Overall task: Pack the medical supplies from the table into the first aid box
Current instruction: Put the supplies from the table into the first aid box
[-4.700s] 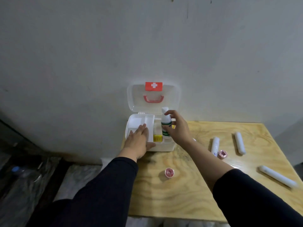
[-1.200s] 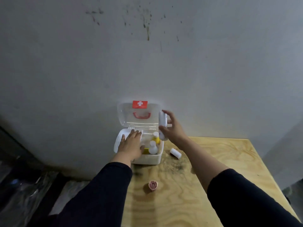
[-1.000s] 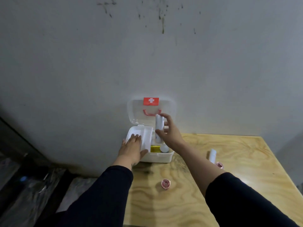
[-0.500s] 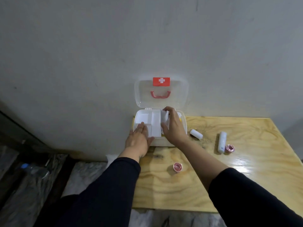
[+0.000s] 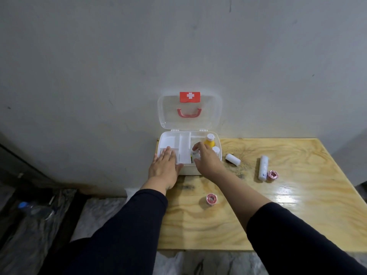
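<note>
A: Box position?

B: First aid box (image 5: 217,138) sits at the back left corner of the wooden table (image 5: 297,215), against the wall (image 5: 119,66). Clear lid (image 5: 210,116) stands upright, red cross label (image 5: 190,96) and pink handle (image 5: 189,113) facing the camera.

A: Left hand?

B: Left hand (image 5: 163,167) lies flat, fingers extended, palm down on the box's near left edge — fingertips over the white inner tray (image 5: 183,149). It grips nothing.

A: Right hand?

B: Right hand (image 5: 207,160) reaches into the right compartment, fingers curled downward over a small white item (image 5: 195,155). Whether the fingers are closed on it or only touching it, I cannot tell.

A: Contents of that compartment?

B: A yellow bottle with white cap (image 5: 209,141) stands upright at the back; a white-capped bottle (image 5: 216,150) stands just beside the hand, on its right.

A: Supplies outside the box?

B: Four visible. A short white bandage roll (image 5: 232,159) lies near the box's right side. Farther right, a long white roll (image 5: 263,169) lies on the table with a pink tape roll (image 5: 272,175) touching or just beside its near end. A second pink tape roll (image 5: 211,199) sits well apart, near the front — under the right forearm's line.
</note>
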Tool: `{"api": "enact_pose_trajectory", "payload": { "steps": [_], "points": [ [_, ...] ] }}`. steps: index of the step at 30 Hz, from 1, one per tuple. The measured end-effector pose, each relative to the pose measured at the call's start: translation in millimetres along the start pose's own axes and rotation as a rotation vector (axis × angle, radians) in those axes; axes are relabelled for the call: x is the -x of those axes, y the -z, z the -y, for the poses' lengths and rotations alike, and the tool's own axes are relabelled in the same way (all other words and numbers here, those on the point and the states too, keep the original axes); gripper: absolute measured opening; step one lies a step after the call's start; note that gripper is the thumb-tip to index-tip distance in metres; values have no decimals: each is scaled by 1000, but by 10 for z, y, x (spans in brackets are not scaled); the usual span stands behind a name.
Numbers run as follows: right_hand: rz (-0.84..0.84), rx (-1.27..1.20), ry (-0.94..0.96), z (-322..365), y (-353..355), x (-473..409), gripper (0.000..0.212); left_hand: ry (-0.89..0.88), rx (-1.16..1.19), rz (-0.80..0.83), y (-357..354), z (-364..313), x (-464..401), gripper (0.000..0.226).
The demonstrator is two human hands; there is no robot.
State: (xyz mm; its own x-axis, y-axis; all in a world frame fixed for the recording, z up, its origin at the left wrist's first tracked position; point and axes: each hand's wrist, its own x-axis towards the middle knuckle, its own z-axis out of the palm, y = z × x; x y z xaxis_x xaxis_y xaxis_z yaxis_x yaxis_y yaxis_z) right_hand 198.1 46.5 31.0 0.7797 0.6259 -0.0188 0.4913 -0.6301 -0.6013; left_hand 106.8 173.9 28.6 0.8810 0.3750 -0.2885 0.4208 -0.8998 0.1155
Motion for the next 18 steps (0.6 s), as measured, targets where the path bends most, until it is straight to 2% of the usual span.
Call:
{"api": "enact_pose_trajectory", "payload": {
  "steps": [4,9,13,18],
  "points": [
    [-34,-42,34,55,159,5,34,-10,-13,-12,135,-38,7,60],
    [-198,-176,-12,38,493,0,30,-82,48,-84,409,-267,-135,58],
    [-246,-138,-149,-274,776,125,32,-206,117,-102,580,-649,-263,53],
    [-181,4,-366,-830,1055,268,35,-313,105,-80,570,-1151,-387,51]
  ]
}}
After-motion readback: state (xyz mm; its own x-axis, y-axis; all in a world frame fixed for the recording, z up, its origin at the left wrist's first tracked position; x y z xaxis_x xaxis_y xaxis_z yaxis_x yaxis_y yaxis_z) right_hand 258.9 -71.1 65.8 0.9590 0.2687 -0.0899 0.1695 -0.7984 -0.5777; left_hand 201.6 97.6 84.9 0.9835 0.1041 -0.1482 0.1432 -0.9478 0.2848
